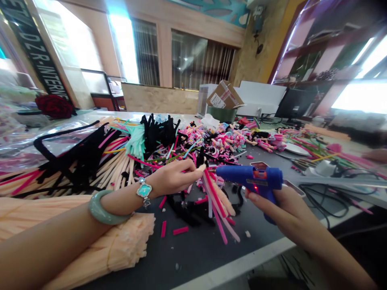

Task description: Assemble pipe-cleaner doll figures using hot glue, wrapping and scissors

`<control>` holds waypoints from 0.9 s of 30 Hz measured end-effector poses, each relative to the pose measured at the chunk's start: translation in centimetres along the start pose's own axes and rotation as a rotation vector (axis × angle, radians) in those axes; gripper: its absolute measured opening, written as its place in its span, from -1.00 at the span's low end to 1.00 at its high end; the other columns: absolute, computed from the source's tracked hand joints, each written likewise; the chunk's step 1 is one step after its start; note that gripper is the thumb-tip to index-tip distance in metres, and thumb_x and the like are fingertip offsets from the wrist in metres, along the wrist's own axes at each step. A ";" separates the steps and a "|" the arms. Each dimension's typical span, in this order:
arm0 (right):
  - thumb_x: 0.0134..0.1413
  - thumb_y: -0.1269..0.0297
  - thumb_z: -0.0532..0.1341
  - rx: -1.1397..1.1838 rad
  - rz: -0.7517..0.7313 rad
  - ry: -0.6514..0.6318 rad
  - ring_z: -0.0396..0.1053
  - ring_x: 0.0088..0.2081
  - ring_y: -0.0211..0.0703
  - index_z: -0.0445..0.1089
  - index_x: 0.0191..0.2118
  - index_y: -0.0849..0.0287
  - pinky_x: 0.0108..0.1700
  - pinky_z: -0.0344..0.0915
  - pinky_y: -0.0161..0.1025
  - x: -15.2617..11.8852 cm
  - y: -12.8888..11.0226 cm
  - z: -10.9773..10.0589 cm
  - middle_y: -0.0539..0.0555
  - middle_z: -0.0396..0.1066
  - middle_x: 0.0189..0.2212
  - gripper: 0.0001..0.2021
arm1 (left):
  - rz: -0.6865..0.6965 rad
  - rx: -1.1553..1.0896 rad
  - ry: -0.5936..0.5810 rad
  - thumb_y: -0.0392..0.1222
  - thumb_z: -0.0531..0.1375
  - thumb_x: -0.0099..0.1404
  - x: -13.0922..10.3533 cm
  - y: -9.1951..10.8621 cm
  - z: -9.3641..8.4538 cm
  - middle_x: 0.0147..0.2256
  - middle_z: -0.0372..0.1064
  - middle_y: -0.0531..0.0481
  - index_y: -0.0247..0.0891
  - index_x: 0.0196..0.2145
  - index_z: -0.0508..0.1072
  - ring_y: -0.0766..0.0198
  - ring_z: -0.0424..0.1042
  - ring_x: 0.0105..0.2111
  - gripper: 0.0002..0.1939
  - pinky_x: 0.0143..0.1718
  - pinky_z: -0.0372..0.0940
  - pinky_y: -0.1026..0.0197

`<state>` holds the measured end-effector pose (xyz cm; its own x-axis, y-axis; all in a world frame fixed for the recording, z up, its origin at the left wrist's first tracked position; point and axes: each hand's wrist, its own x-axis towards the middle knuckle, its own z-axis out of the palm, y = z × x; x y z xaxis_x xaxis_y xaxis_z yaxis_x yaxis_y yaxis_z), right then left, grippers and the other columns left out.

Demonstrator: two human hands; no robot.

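Note:
My left hand, with a watch and a bangle on its arm, pinches a small black and cream pipe-cleaner piece over the table. In my right hand is a blue glue gun, its small red light lit. The nozzle points left, close to the pinched piece; whether they touch I cannot tell. Pink, lilac and peach pipe cleaners fan out just below my left fingertips; it is unclear if they join the piece. Short pink offcuts lie on the dark table.
A bundle of peach pipe cleaners lies under my left forearm. Black and mint bunches stand behind, beside a heap of small colourful pieces. Dark cables and a white plug lie at right. A cardboard box stands behind.

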<state>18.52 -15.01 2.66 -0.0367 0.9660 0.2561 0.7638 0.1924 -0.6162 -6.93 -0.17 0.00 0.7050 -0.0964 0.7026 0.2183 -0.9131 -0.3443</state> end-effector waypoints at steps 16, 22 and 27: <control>0.10 -0.12 0.07 -0.007 0.038 -0.012 0.06 -0.61 -0.31 0.11 -0.59 0.13 -0.59 0.00 -0.32 0.2 -0.2 0.1 -0.08 0.03 -0.67 -0.55 | 0.051 0.003 0.003 -0.40 0.02 0.33 0.4 0.1 -0.4 -0.40 0.34 -0.01 -0.33 -0.03 0.33 0.42 0.37 -0.45 -0.73 -0.41 0.31 0.40; 0.10 -0.15 0.05 0.003 0.041 -0.025 0.07 -0.61 -0.31 0.11 -0.59 0.13 -0.59 0.00 -0.32 0.1 0.0 0.0 -0.08 0.03 -0.67 -0.54 | 0.044 0.007 0.001 -0.38 0.02 0.33 0.5 0.2 -0.6 -0.41 0.35 -0.01 -0.33 -0.04 0.35 0.39 0.40 -0.44 -0.73 -0.40 0.33 0.39; 0.09 -0.17 0.05 0.045 0.082 -0.041 0.04 -0.63 -0.33 0.08 -0.60 0.12 -0.62 -0.04 -0.32 0.1 0.3 0.0 -0.09 -0.01 -0.68 -0.52 | 0.056 0.026 0.014 -0.37 0.03 0.34 0.5 0.2 -0.5 -0.43 0.35 0.01 -0.33 -0.06 0.35 0.42 0.38 -0.47 -0.77 -0.44 0.32 0.40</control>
<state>18.73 -14.85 2.51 -0.0023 0.9849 0.1729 0.7355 0.1188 -0.6670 -6.85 -0.62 0.62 0.7069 -0.1525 0.6907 0.1967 -0.8956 -0.3990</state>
